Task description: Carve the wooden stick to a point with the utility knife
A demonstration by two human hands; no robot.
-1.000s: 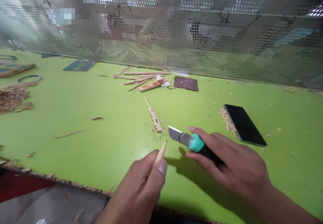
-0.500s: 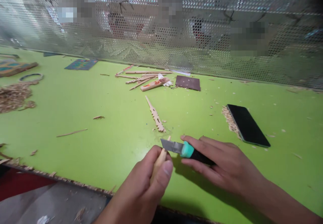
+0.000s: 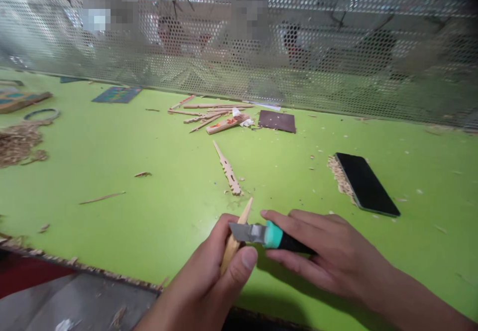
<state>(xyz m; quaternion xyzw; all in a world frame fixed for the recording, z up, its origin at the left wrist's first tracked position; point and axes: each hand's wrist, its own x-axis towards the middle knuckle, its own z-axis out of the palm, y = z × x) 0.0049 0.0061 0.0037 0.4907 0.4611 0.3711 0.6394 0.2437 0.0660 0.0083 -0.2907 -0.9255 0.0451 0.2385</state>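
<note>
The lower part of the wooden stick [image 3: 235, 236] is buried in the left hand [image 3: 209, 283], so only its pale, tapered upper length and pointed tip show above the thumb. The dark handle of the utility knife [image 3: 267, 235] disappears under the right hand [image 3: 336, 256], leaving the teal collar and the grey blade in view. Both forearms are cut off by the bottom edge. Behind the perforated metal screen [image 3: 336, 72] everything is blurred and cannot be made out.

The left hand is curled into a loose fist low at the centre, thumb and fingers pinching the stick so that it tilts up and to the right. The right hand reaches in from the lower right, fingers stretched along and closed around the knife, whose blade lies across the stick, touching it just above the left thumb.

The table [image 3: 112, 171] is smooth, bright green and dusted with wood chips. A notched, jagged wooden strip [image 3: 227, 168] lies just beyond the hands, a glossy black phone [image 3: 366, 184] to the right beside a patch of shavings [image 3: 338, 174], and a cluster of thin sticks [image 3: 211, 114] next to a dark brown square sheet [image 3: 277, 121] near the screen.
</note>
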